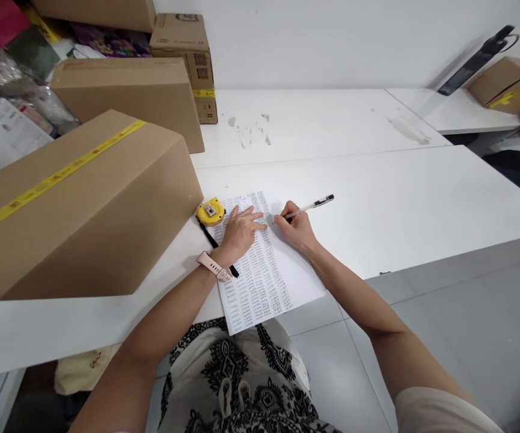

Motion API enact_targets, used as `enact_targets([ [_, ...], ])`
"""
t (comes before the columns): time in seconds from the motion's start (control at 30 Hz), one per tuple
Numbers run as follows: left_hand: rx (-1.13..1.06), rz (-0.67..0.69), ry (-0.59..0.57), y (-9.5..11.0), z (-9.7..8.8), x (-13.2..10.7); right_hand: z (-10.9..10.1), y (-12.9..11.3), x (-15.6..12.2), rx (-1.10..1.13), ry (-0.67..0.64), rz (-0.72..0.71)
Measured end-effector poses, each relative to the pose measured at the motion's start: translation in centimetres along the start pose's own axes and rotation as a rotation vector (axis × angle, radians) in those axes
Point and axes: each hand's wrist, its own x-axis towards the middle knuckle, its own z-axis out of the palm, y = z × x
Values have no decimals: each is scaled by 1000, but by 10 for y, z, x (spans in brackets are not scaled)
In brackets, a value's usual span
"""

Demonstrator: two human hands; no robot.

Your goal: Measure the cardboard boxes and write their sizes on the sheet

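A sheet of paper (302, 279) with columns of handwritten entries lies on the white table, its near edge hanging over the front. My left hand (240, 231) rests flat on it, fingers spread, with a pink watch band at the wrist. My right hand (296, 227) grips a pen (311, 205) with a clear barrel and black cap end, its tip at the paper beside the columns; the fingers hide the tip. Just left of my left hand sits a yellow tape measure (210, 211), and its black strap (206, 233) runs under my left wrist.
A large cardboard box (106, 198) with yellow tape fills the left of the table (377, 198). More boxes (128, 90) and wrapped goods stand behind it. At the far right are a small box (507, 84) and a long dark object (476, 60) against the wall.
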Motion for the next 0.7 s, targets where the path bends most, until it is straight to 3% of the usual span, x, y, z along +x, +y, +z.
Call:
enact_targets([
  [0.7, 19, -11, -21, 3, -2, 1, 0, 1, 0, 1, 17, -10],
])
